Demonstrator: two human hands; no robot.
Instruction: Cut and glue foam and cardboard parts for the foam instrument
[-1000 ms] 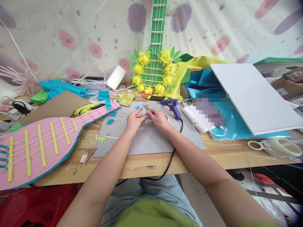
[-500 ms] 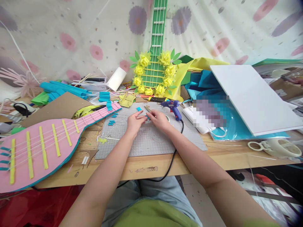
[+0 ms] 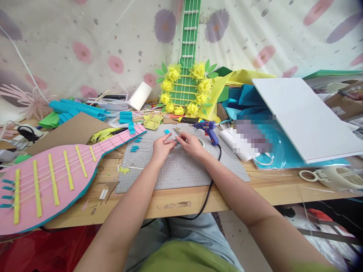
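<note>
Over the grey cutting mat [image 3: 176,173], my left hand [image 3: 162,149] and my right hand [image 3: 192,144] meet with fingertips pinched together. Between them shows a sliver of a small blue paper piece [image 3: 176,142], mostly covered by the fingers. Left of my hands lie several wires with blue-wrapped ends [image 3: 135,148]. Just beyond my fingers are a small blue paper square [image 3: 167,131] and the tip of a thin grey-brown tool [image 3: 177,130]. A roll of tape [image 3: 201,142] is partly hidden behind my right hand.
A blue glue gun [image 3: 208,130] stands to the right, its black cord running over the table edge. On the left lies a pink paper lute [image 3: 62,177]. A green paper instrument with yellow flowers [image 3: 184,90] leans at the back. A white board [image 3: 306,117] and scissors [image 3: 309,175] are right.
My hands stay pinched together in nearly the same place, with slight finger movement; less of the blue piece shows. The whole view has shifted slightly.
</note>
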